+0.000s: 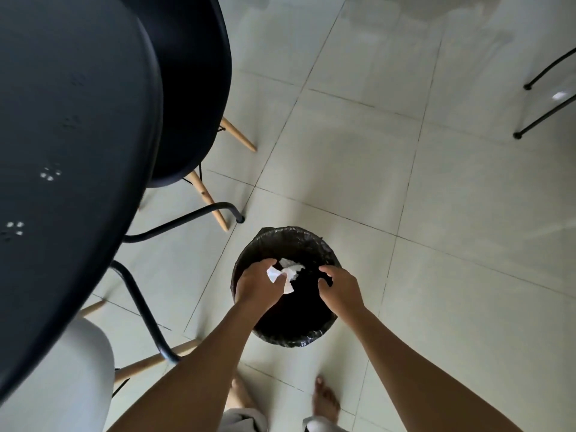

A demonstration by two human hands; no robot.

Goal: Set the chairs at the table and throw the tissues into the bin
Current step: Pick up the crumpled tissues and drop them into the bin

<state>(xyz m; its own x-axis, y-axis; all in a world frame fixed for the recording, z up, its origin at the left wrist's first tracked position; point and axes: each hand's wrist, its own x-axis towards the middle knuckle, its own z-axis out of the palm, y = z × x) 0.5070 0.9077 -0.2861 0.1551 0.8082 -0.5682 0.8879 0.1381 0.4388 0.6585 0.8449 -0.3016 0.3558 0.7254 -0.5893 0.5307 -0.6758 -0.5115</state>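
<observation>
Head view, looking straight down. At far left the dark round bench (71, 120) fills the frame's edge, its black metal legs (140, 304) curving down to the tiled floor (436, 213). Low at the left a white chair (74, 369) sits partly under the bench edge, its wooden legs (149, 363) splaying out. Further up, a black chair (193, 88) is tucked against the bench, also on wooden legs.

Right of the bench legs stands the bin (285, 286), round and lined with a black bag (290, 235) folded over its rim. The left hand (258, 283) hangs over the bin's left side, its fingers (282, 279) loosely curled around crumpled white tissues (288, 272); part of the paper sticks out beyond the fingertips, above the dark mouth of the bin. Whether the paper is gripped firmly or just slipping free cannot be told. The right hand (341, 286) is over the bin's right side, palm down, fingers bent and partly spread with nothing visible in them.

Below the bin, two bare feet (325, 400) and the hems of light shorts (246, 419) show on the tiles. At the upper right edge, thin black legs (545, 113) of another piece of furniture rest on the floor, well apart from the bin.
</observation>
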